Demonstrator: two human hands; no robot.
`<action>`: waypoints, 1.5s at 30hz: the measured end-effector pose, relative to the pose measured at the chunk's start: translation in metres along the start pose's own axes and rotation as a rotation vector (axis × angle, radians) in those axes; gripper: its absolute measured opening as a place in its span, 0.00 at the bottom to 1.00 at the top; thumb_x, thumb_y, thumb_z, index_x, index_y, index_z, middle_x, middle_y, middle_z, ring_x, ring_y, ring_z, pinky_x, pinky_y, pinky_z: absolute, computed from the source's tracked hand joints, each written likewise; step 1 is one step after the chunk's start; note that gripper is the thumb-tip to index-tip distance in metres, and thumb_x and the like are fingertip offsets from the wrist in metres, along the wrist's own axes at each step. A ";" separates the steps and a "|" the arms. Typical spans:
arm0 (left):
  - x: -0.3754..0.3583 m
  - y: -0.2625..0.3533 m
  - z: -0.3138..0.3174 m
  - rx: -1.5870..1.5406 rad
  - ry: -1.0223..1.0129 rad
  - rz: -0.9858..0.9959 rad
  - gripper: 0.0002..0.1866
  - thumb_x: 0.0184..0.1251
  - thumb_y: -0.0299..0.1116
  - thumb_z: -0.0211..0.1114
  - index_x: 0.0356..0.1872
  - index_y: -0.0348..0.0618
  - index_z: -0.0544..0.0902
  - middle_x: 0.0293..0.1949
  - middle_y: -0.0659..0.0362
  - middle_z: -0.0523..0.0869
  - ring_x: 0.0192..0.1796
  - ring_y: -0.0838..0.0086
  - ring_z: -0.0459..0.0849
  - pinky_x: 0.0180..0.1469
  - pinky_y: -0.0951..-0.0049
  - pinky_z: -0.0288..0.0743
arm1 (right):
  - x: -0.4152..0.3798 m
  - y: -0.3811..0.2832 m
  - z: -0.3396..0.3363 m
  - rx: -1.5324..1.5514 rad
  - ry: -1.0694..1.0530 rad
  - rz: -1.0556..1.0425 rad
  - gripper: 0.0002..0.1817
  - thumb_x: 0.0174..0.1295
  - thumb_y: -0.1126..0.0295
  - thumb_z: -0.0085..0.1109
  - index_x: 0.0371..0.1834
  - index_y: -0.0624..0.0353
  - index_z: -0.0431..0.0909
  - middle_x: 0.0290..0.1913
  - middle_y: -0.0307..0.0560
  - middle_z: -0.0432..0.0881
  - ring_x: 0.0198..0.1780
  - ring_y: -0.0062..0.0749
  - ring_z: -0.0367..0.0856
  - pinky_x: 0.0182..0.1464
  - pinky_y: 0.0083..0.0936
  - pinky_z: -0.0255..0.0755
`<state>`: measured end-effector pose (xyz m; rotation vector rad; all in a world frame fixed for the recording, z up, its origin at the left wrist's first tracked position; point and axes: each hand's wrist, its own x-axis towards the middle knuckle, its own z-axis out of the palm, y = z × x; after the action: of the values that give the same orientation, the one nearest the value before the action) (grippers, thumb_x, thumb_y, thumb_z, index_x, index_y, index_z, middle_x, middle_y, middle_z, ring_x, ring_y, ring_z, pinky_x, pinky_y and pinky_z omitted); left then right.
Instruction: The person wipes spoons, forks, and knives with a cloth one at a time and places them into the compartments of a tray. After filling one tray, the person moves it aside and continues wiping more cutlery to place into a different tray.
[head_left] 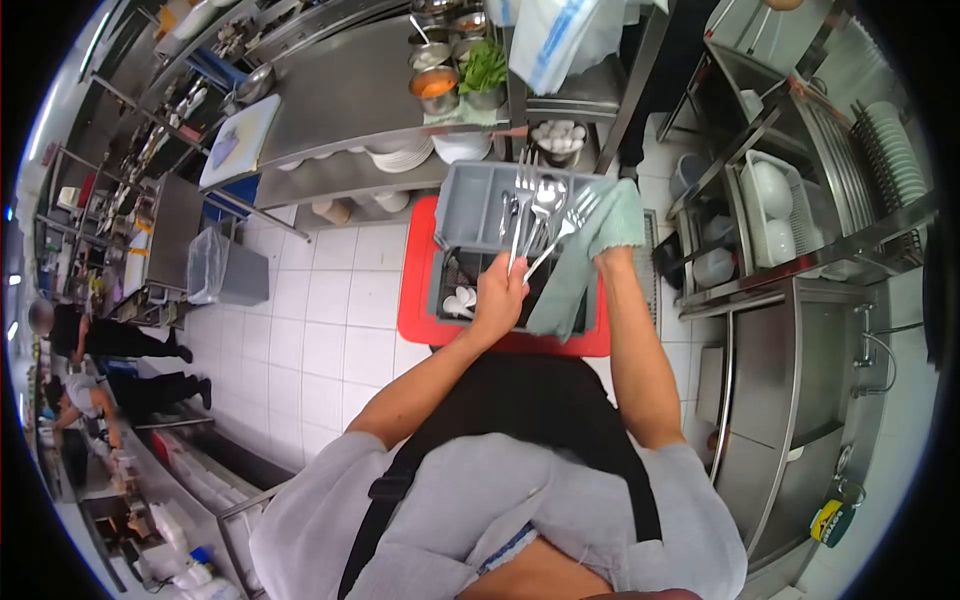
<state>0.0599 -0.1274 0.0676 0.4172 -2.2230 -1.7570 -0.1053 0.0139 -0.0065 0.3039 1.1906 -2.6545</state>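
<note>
My left hand (497, 300) is closed round the handles of a bunch of cutlery, with forks (525, 178) and spoons (548, 196) fanning upward. A green cloth (570, 285) drapes from my right hand (612, 256), whose fingers are mostly hidden in its folds. One fork's tines (580, 210) lie against the cloth's edge. Beneath the cutlery is a grey compartment tray (468, 200), and some small metal pieces show in it. Nearer me sits a darker cutlery tray (436, 290) holding white spoons (460, 300). Both trays rest on a red surface (415, 285).
Ahead stands a steel counter (340, 90) with food containers (435, 88) and leafy greens (485, 68). A bowl of eggs (558, 138) is below. Dish racks (780, 215) and a sink (825, 360) stand right. A lined bin (228, 270) and two people are left.
</note>
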 end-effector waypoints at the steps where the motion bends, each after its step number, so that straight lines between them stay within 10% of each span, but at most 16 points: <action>1: -0.002 -0.005 0.000 0.071 -0.018 0.001 0.15 0.79 0.38 0.55 0.35 0.36 0.76 0.17 0.53 0.77 0.20 0.66 0.80 0.23 0.63 0.70 | -0.001 0.007 0.002 0.012 -0.090 -0.015 0.22 0.71 0.60 0.53 0.65 0.56 0.74 0.61 0.46 0.79 0.61 0.41 0.78 0.66 0.40 0.70; 2: 0.001 -0.012 0.001 0.138 -0.035 0.013 0.14 0.79 0.38 0.55 0.35 0.36 0.75 0.17 0.51 0.78 0.20 0.61 0.81 0.24 0.60 0.70 | 0.002 0.009 0.007 0.024 -0.186 -0.039 0.23 0.70 0.59 0.55 0.65 0.56 0.74 0.61 0.46 0.80 0.61 0.41 0.78 0.65 0.42 0.70; 4: -0.003 -0.014 0.008 0.270 -0.135 0.014 0.13 0.77 0.36 0.56 0.35 0.36 0.73 0.18 0.45 0.81 0.25 0.47 0.84 0.26 0.53 0.71 | -0.014 0.031 0.040 -1.301 -0.043 -0.758 0.24 0.67 0.58 0.63 0.62 0.56 0.74 0.57 0.42 0.80 0.60 0.36 0.78 0.62 0.36 0.73; 11: -0.016 -0.035 0.005 -0.010 -0.146 -0.082 0.15 0.79 0.37 0.54 0.32 0.37 0.74 0.15 0.55 0.77 0.18 0.69 0.78 0.23 0.65 0.68 | 0.011 0.005 0.030 -0.077 0.132 -0.157 0.20 0.70 0.58 0.59 0.60 0.55 0.75 0.56 0.46 0.82 0.58 0.38 0.80 0.60 0.35 0.74; 14: -0.007 -0.045 -0.005 -0.026 0.017 -0.134 0.18 0.81 0.40 0.51 0.31 0.37 0.73 0.15 0.56 0.76 0.18 0.72 0.77 0.22 0.66 0.67 | 0.015 0.007 -0.017 0.137 -0.279 0.130 0.21 0.72 0.57 0.57 0.63 0.53 0.73 0.57 0.43 0.80 0.58 0.35 0.79 0.61 0.35 0.74; 17: 0.000 -0.046 -0.007 0.088 0.038 -0.178 0.16 0.80 0.36 0.50 0.33 0.35 0.73 0.19 0.50 0.79 0.22 0.58 0.80 0.26 0.57 0.71 | -0.043 0.043 -0.010 0.057 -0.185 0.348 0.22 0.74 0.56 0.55 0.66 0.51 0.70 0.60 0.42 0.78 0.59 0.34 0.78 0.63 0.37 0.74; 20: -0.017 -0.083 0.020 0.150 0.154 0.292 0.08 0.77 0.29 0.49 0.40 0.34 0.73 0.32 0.35 0.82 0.38 0.35 0.81 0.41 0.42 0.71 | -0.091 0.095 0.006 -0.223 0.000 0.339 0.22 0.75 0.56 0.54 0.66 0.53 0.70 0.60 0.44 0.78 0.57 0.35 0.80 0.60 0.36 0.77; 24: -0.025 -0.096 0.013 0.003 -0.206 -0.331 0.13 0.79 0.34 0.50 0.43 0.31 0.75 0.33 0.32 0.81 0.40 0.33 0.80 0.42 0.42 0.72 | -0.063 0.082 0.001 -0.131 -0.031 0.534 0.15 0.75 0.59 0.54 0.54 0.56 0.77 0.48 0.43 0.82 0.48 0.31 0.83 0.50 0.31 0.81; 27: -0.015 -0.119 0.010 0.196 -0.111 0.071 0.21 0.82 0.43 0.46 0.37 0.33 0.75 0.19 0.53 0.79 0.21 0.71 0.81 0.24 0.63 0.72 | -0.053 0.093 -0.006 -0.305 -0.144 0.372 0.13 0.75 0.59 0.52 0.52 0.55 0.77 0.46 0.43 0.81 0.47 0.31 0.82 0.48 0.30 0.81; 29: -0.005 -0.124 -0.010 -0.186 -0.233 -0.457 0.23 0.81 0.49 0.50 0.41 0.37 0.82 0.25 0.57 0.83 0.26 0.74 0.81 0.26 0.69 0.75 | -0.051 0.090 -0.008 -0.478 -0.124 0.354 0.12 0.75 0.61 0.52 0.52 0.55 0.76 0.44 0.41 0.79 0.43 0.27 0.81 0.43 0.27 0.79; 40: 0.098 -0.214 -0.004 -0.724 -0.058 -0.648 0.14 0.79 0.35 0.55 0.52 0.34 0.79 0.42 0.53 0.88 0.44 0.69 0.87 0.50 0.69 0.81 | -0.100 0.102 -0.010 -0.661 -0.215 0.831 0.25 0.75 0.63 0.54 0.72 0.54 0.62 0.62 0.39 0.72 0.54 0.29 0.77 0.51 0.30 0.78; 45: 0.098 -0.193 -0.003 -1.073 -0.134 -0.959 0.15 0.80 0.36 0.53 0.52 0.32 0.78 0.44 0.47 0.89 0.46 0.63 0.88 0.51 0.62 0.83 | -0.068 0.138 -0.019 -0.502 -0.161 0.689 0.23 0.75 0.61 0.55 0.69 0.53 0.66 0.57 0.41 0.77 0.53 0.28 0.81 0.52 0.29 0.79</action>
<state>-0.0184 -0.2108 -0.1161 1.1756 -0.7723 -3.1179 -0.0005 -0.0537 -0.0982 0.3257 1.3404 -1.7071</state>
